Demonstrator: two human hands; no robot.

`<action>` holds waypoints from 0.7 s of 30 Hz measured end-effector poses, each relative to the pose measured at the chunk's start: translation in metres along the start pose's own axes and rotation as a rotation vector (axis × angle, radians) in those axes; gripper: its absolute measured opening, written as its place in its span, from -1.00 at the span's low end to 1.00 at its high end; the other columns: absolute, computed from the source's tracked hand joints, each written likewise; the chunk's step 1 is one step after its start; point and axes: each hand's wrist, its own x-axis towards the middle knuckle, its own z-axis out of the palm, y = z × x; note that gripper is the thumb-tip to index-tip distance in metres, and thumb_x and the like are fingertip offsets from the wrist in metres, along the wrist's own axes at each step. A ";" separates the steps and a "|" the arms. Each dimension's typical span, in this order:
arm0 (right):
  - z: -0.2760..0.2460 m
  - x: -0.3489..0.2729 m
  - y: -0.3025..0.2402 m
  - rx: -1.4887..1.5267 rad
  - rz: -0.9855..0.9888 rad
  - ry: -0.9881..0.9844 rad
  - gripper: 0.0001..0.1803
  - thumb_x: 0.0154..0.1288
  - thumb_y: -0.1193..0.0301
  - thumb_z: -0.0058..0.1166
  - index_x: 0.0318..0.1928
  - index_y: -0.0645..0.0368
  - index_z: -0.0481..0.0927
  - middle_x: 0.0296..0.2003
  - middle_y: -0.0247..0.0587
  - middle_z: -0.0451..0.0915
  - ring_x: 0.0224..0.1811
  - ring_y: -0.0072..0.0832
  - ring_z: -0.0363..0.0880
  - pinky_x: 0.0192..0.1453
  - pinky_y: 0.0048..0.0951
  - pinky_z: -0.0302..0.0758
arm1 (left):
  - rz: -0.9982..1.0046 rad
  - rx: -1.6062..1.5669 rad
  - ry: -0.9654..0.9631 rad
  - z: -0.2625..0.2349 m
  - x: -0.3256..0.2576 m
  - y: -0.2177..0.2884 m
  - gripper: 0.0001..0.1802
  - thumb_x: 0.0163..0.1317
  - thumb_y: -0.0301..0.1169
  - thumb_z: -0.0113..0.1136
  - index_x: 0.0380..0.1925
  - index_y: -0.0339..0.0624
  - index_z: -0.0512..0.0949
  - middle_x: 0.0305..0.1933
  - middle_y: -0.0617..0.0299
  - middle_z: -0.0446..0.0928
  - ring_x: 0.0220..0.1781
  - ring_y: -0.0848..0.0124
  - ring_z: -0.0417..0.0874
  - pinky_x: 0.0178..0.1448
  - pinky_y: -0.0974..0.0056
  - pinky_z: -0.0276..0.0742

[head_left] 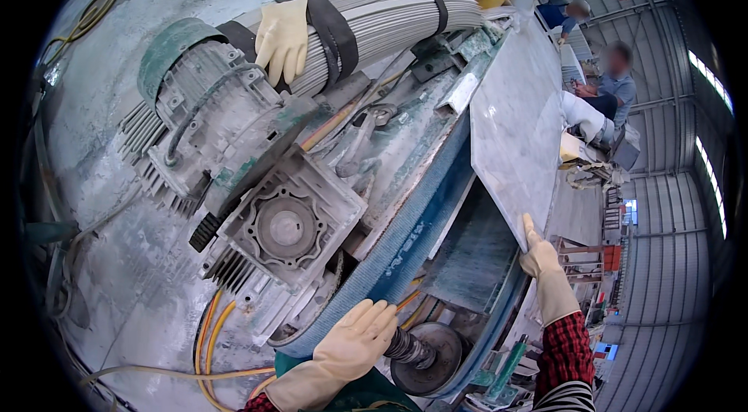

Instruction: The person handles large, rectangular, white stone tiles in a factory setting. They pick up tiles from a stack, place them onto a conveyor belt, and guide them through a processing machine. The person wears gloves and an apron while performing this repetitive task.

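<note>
My left hand (354, 342), in a cream rubber glove, lies with its fingers stretched out at the near end of the blue belt (382, 281), beside a dark coil spring (411, 349) and a round roller end (427, 361). A grey-white polished stone slab (514, 120) rests over the far part of the belt machine. Its near corner is in my gloved right hand (541, 260), with a finger laid along the edge; the thumb is partly hidden. Left of the belt sits a dusty motor (206, 93) with a square gear housing (287, 227).
A spare cream glove (284, 38) lies on strapped bundled grey strips (389, 11) behind the motor. An adjustable wrench (362, 135) sits beyond the gear housing. Yellow-orange hoses (214, 342) cross the wet floor at left. Two people (615, 93) (562, 13) are at the far right.
</note>
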 end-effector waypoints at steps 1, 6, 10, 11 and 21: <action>-0.002 -0.001 -0.003 0.005 0.013 -0.012 0.09 0.25 0.55 0.03 0.70 -0.36 -0.13 0.29 0.21 0.58 0.27 0.12 0.61 0.31 -0.03 0.55 | -0.009 -0.013 -0.016 0.000 -0.001 0.000 -0.56 0.10 -0.43 0.33 0.02 -0.36 0.66 0.21 -0.05 0.62 0.28 0.03 0.62 0.44 -0.08 0.49; -0.012 -0.002 0.000 -0.008 0.018 -0.038 0.09 0.25 0.54 0.05 0.70 -0.37 -0.14 0.19 0.31 0.61 0.21 0.16 0.64 0.26 0.02 0.56 | -0.013 -0.038 -0.053 0.000 -0.006 0.001 -0.58 0.19 -0.43 0.23 0.05 -0.42 0.65 0.24 -0.07 0.62 0.33 0.02 0.61 0.50 -0.06 0.43; -0.031 -0.007 -0.001 -0.027 0.048 -0.087 0.08 0.25 0.55 0.05 0.70 -0.37 -0.11 0.07 0.39 0.64 0.13 0.19 0.67 0.15 0.07 0.59 | 0.027 -0.024 -0.013 -0.002 -0.001 -0.001 -0.54 0.00 -0.43 0.39 -0.04 -0.36 0.66 0.15 -0.01 0.63 0.21 0.08 0.63 0.36 -0.05 0.52; -0.028 -0.005 0.004 -0.028 0.039 -0.081 0.08 0.25 0.55 0.05 0.70 -0.37 -0.11 0.04 0.40 0.65 0.12 0.19 0.68 0.13 0.07 0.59 | 0.031 -0.024 -0.014 -0.002 0.000 -0.001 -0.53 -0.02 -0.43 0.38 -0.04 -0.36 0.66 0.15 -0.01 0.62 0.21 0.08 0.63 0.36 -0.05 0.52; -0.023 -0.006 0.008 -0.047 -0.014 -0.052 0.08 0.24 0.57 0.04 0.70 -0.34 -0.09 0.06 0.41 0.64 0.13 0.18 0.68 0.17 0.04 0.59 | 0.044 0.000 -0.053 -0.002 -0.010 0.001 -0.55 0.12 -0.39 0.25 0.01 -0.42 0.66 0.20 -0.06 0.62 0.31 0.05 0.59 0.48 -0.06 0.43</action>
